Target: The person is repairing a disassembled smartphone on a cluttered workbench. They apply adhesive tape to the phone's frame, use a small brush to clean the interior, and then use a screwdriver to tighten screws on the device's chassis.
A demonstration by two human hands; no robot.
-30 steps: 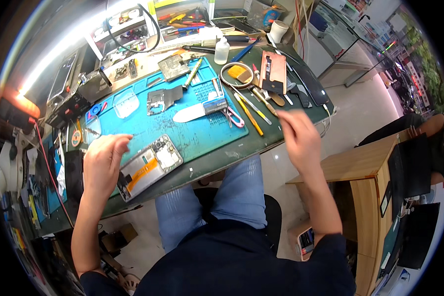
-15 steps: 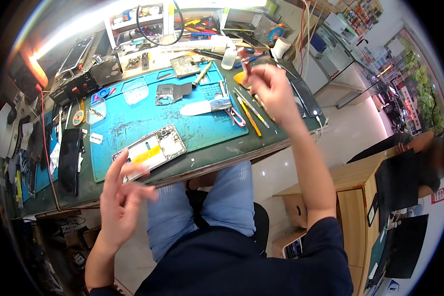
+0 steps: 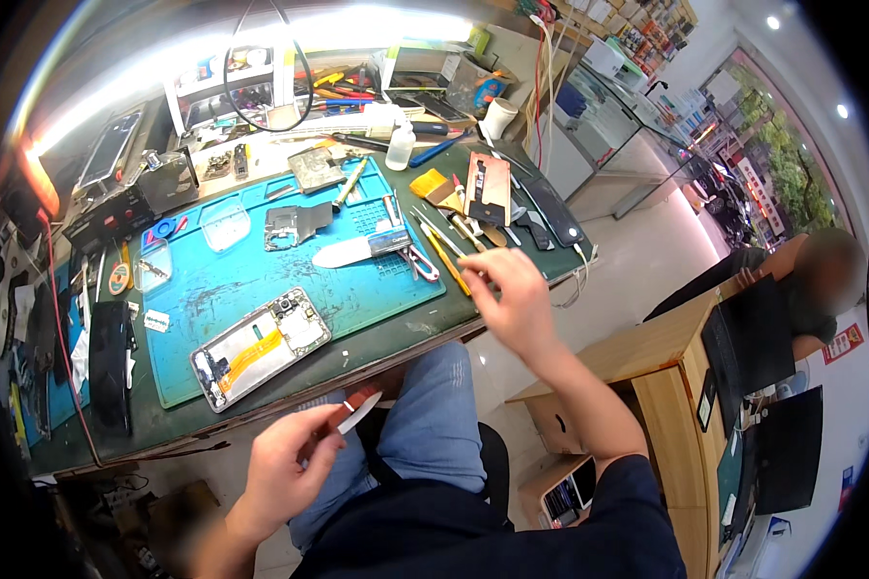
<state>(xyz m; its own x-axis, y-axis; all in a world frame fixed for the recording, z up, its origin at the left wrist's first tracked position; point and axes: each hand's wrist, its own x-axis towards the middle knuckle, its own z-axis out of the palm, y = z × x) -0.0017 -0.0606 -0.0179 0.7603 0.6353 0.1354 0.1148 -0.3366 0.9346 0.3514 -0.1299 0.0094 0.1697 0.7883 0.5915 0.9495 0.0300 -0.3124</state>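
My left hand [image 3: 293, 457] grips a red-brown and silver object [image 3: 354, 414] at the bench's front edge; its exact kind is unclear. My right hand [image 3: 514, 305] hangs with loosely curled fingers near the yellow pencil [image 3: 445, 258], apparently holding nothing. An opened phone body [image 3: 259, 349] with an orange flex cable lies on the blue mat [image 3: 183, 289]. Above it are a grey metal plate [image 3: 285, 227], a white-bladed tool [image 3: 343, 253] and clear trays [image 3: 225, 226]. A pink phone panel [image 3: 488, 188] and yellow brush [image 3: 437, 190] lie to the right.
A squeeze bottle [image 3: 400, 147], white cup [image 3: 500, 116] and dark power unit [image 3: 111, 215] line the back. A black phone [image 3: 112, 367] lies left, another [image 3: 562, 221] right. Right are a wooden desk [image 3: 608, 374], monitor [image 3: 790, 449] and seated person [image 3: 792, 289].
My right hand reached to the back right, lifted an item, and is now back lower, without it. My left hand moved down and inward and now grips the red-brown and silver object.
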